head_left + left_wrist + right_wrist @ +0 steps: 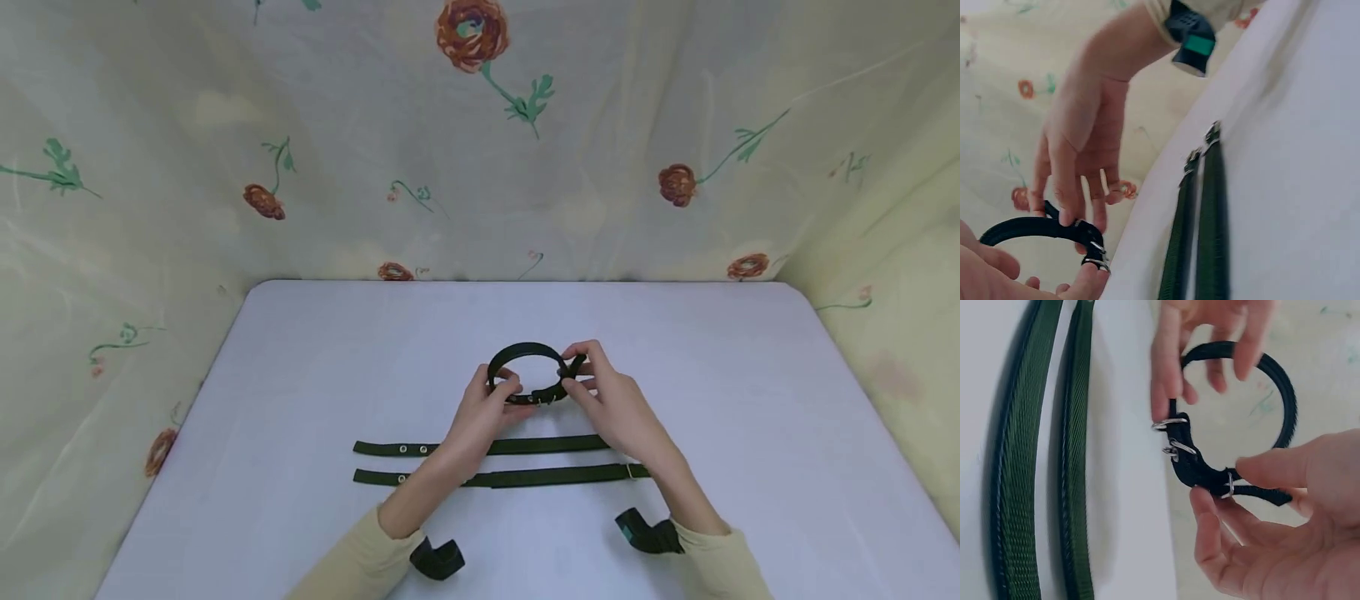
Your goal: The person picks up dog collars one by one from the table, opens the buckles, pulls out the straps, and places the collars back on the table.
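A dark collar (pixel 525 348) is buckled into a loop and held up above the table. My left hand (pixel 480 417) pinches the left side of the loop between thumb and fingers. On the other side, my right hand (pixel 615 408) holds the collar near its loose strap end. The right wrist view shows a metal buckle (pixel 1183 447) and a D-ring (pixel 1169 424) on the loop, and the tail (pixel 1266 495) sticking out past a metal keeper by the right thumb.
Two dark green collars, one farther (pixel 547 445) and one nearer (pixel 555 477), lie flat and parallel under my forearms. Eyelets show at their left ends, and metal fittings at their right. Floral cloth (pixel 337 125) surrounds the white table (pixel 262 367).
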Motion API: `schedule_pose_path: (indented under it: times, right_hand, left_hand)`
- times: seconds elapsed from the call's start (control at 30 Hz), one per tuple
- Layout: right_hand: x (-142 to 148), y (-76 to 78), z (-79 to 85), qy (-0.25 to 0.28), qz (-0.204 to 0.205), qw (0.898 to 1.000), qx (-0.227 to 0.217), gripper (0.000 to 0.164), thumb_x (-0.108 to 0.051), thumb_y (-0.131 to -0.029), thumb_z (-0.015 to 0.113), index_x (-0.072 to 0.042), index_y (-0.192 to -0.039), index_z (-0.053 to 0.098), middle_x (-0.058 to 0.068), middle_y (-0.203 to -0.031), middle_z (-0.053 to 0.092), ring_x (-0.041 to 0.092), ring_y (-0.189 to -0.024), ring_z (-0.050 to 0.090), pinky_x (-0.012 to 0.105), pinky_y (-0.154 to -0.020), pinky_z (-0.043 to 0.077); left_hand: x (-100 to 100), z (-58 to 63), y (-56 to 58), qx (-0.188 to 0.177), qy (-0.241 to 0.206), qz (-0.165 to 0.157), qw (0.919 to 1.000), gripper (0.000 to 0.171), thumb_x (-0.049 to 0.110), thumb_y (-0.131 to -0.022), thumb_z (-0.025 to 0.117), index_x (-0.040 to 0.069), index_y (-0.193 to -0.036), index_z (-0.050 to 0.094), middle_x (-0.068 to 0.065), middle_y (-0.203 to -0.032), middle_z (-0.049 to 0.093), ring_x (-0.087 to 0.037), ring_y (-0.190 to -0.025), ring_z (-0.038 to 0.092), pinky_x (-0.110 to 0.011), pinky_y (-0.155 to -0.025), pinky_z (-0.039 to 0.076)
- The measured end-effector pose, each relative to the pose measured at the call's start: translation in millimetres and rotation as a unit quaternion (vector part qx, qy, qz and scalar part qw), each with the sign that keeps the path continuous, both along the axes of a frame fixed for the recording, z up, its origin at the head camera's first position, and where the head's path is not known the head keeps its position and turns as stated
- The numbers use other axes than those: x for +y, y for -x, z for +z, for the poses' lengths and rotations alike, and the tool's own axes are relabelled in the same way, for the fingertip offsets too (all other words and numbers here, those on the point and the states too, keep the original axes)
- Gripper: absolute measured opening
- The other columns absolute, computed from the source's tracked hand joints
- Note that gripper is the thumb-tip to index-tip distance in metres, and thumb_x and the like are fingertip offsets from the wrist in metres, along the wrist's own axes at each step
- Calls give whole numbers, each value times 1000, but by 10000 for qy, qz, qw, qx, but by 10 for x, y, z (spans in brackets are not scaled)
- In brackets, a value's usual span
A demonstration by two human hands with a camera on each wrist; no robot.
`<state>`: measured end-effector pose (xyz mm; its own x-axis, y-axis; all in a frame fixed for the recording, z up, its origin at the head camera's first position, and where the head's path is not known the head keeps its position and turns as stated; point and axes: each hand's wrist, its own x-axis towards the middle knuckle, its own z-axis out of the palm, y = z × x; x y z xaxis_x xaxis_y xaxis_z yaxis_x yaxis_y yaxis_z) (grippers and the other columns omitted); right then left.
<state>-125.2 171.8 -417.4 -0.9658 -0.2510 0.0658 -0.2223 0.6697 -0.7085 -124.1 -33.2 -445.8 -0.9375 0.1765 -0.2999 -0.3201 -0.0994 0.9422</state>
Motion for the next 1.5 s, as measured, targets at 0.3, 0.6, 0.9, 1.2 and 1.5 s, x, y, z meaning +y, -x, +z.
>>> schedule_pose_path:
  times: [0.3, 0.6, 0.9, 1.2, 1.5]
  right_hand:
    - [-105, -380, 141, 359, 418, 9983, 213, 43, -18, -107, 68, -20, -145, 49, 7, -117, 79, 17, -103, 73, 29, -84, 58]
    - [-162, -614, 223, 803, 56, 9967, -39, 34, -26, -101, 78, -18, -133, 69, -2, -116, 78, 11, -99, 71, 30, -85, 60]
    - [-151, -801, 275, 1504, -45, 9886, -106, 38, -23, -105, 73, -21, -141, 62, -1, -108, 82, 6, -92, 75, 23, -83, 60]
    - [-181, -873, 376, 1755, -218, 9840, -193, 52, -23, -106, 72, -34, -152, 51, 3, -106, 79, 10, -90, 76, 24, -80, 60]
    - [-236, -865, 362, 2584, 36, 9579, -1249, 25, -23, -107, 69, -15, -131, 66, 9, -121, 67, 17, -93, 76, 30, -88, 64]
  left_hand:
    - [-321, 44, -507, 117, -860, 20, 9962, 28, 27, -118, 38, 2, -129, 46, -20, -132, 55, -34, -123, 74, -38, -111, 58]
    - [-350, 149, -787, -570, -1781, 229, 9821, 25, 35, -118, 43, 13, -122, 53, -16, -135, 61, -35, -124, 75, -40, -112, 57]
    - [-391, 196, -901, -24, -1006, -86, 9949, 44, 36, -116, 50, 6, -146, 42, -25, -155, 57, -36, -134, 70, -42, -117, 54]
    - [-355, 291, -1026, 2712, 2058, 551, 9387, 51, 21, -108, 65, 17, -154, 44, -6, -162, 51, -28, -146, 58, -45, -116, 54]
    - [-296, 315, -1038, 5481, 4493, 554, 7033, 56, 36, -82, 95, 16, -126, 68, -7, -137, 67, -40, -141, 54, -62, -111, 49]
